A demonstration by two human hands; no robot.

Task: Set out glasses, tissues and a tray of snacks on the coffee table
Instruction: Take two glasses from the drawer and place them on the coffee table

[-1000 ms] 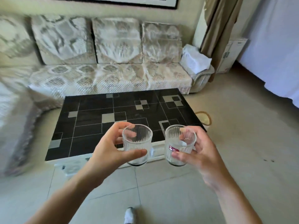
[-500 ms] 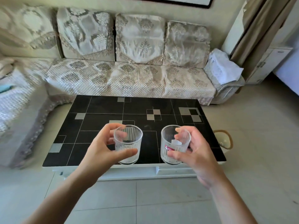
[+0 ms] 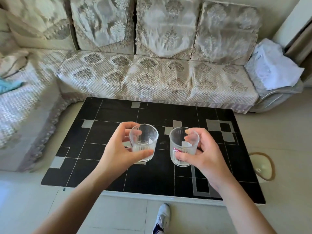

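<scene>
Left glass [image 3: 143, 144]: clear ribbed tumbler, empty, upright; held above the middle of the worktop [image 3: 108, 114]. Whether its base touches the top cannot be told.
Right glass [image 3: 183, 146]: same pattern, with a red label low on the wall and a white scrap of sticker showing higher up; upright, just beside its twin, the two apart.
Handling: judged rigid, smooth and breakable — moderate weight for the size. The ribs should give some purchase, though a smooth wall can still slip in a damp palm. Best taken round the wall at mid-height, as now; set down base-flat and gently (glass on a hard glossy top may chip or skid).
Left hand [image 3: 118, 154]: wrapped round the left glass from its outer side, thumb [image 3: 143, 153] across the near wall, fingers curled round the far wall and seen through the glass.
Right hand [image 3: 206, 157]: clamped round the right glass, thumb on the near wall low down, fingers on the far side, one fingertip at the rim.
Worktop: black, with grey squares and thin white lines; no tissues or snack tray seen on it.
Surroundings: patterned sofa [image 3: 152, 76] behind; a shoe [image 3: 162, 217] on the floor at the near edge.
Task standing: judged early — glasses not yet released.
</scene>
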